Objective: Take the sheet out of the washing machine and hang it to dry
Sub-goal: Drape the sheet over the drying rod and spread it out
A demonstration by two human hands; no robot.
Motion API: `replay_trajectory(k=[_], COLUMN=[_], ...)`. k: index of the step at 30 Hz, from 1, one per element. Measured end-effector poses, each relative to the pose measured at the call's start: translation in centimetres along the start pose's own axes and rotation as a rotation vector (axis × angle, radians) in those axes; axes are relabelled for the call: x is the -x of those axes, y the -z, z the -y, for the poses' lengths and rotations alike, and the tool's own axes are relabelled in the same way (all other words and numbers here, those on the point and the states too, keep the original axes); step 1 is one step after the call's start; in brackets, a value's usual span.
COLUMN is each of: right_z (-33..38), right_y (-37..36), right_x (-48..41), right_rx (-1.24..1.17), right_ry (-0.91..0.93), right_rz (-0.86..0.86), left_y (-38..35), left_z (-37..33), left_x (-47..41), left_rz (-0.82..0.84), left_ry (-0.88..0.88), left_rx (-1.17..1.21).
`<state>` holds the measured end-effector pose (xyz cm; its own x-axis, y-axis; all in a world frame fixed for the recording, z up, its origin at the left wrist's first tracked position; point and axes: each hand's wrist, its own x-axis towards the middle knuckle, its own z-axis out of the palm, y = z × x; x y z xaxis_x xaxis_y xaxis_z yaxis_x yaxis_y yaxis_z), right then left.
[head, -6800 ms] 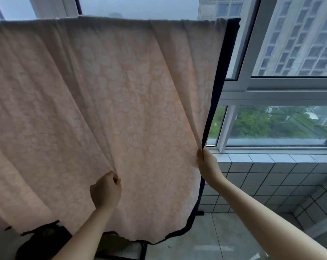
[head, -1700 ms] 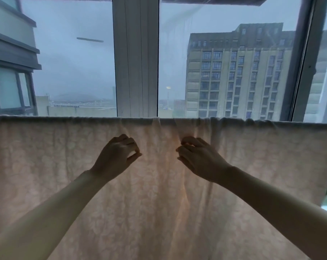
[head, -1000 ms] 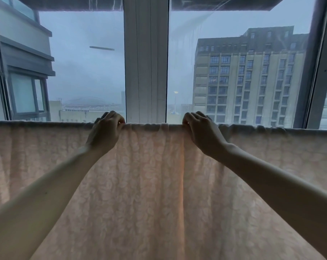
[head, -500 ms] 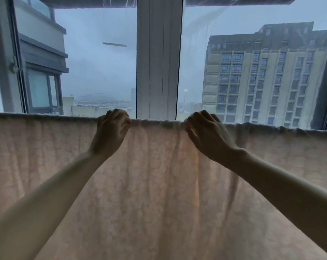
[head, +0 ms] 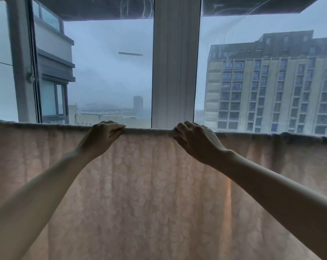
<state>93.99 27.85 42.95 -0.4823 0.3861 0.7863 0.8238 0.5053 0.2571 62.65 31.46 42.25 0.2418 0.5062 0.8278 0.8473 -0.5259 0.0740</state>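
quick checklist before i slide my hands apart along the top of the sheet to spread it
1. Left hand grips the sheet at its top fold: ok.
2. Right hand grips the same fold: ok.
3. Fold between the hands lies straight: ok.
4. Sheet spread flat to the right of the right hand: not ok, pleats are bunched there.
5. Rail under the fold, and whether the sheet sits evenly over it: cannot tell, covered.
6. Bottom hem off the floor: cannot tell, out of frame.
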Motion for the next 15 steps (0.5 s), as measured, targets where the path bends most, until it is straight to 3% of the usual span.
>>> replay_trajectory(k=[5,15], right_z=[4.3,8.6], right_y=[-2.6,-5.5], right_x=[-2.8,-4.6], right_rx=[-0.044,0.058], right_ry=[-0.035,-0.075], right_rz=[-0.028,-0.201], left_y=[1.1,0.5], left_z=[3.0,3.1], left_x=[0.0,0.2], left_rz=[-0.006,-0.216], left_ry=[-0.086,-0.193], left_rx=[0.072,0.078])
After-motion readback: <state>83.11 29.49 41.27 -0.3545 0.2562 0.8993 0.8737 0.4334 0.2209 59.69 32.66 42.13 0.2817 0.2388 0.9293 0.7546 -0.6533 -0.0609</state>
